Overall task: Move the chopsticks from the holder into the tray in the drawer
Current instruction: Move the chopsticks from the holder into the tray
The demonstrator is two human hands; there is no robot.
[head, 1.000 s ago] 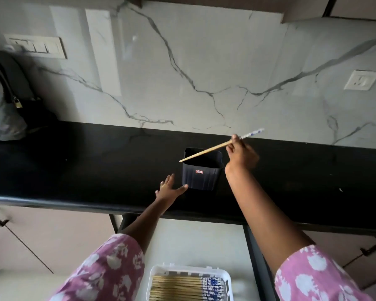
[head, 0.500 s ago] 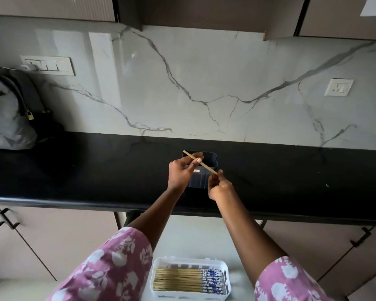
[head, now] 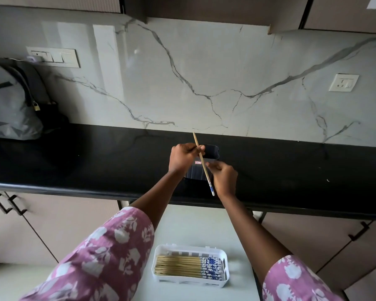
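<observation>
A single wooden chopstick [head: 201, 158] with a blue-and-white patterned end is held above the counter, its plain tip pointing away from me. My left hand [head: 183, 158] pinches it near the upper part and my right hand [head: 224, 178] holds it lower down. Right behind both hands stands the dark square holder [head: 212, 152] on the black counter [head: 96, 161]; its inside is not visible. Below, in the open drawer [head: 237, 231], a white tray [head: 190, 249] holds several chopsticks [head: 182, 267] lying side by side.
A grey backpack [head: 9, 105] with a small padlock sits at the counter's far left. Cabinet doors with dark handles [head: 8, 203] flank the drawer on both sides. A marble backsplash carries a switch panel [head: 54, 57] and a socket [head: 343, 82].
The chopstick passed from my right hand alone to both hands in front of the holder, and turned from lying nearly level to pointing away from me. My left hand rose off the counter edge.
</observation>
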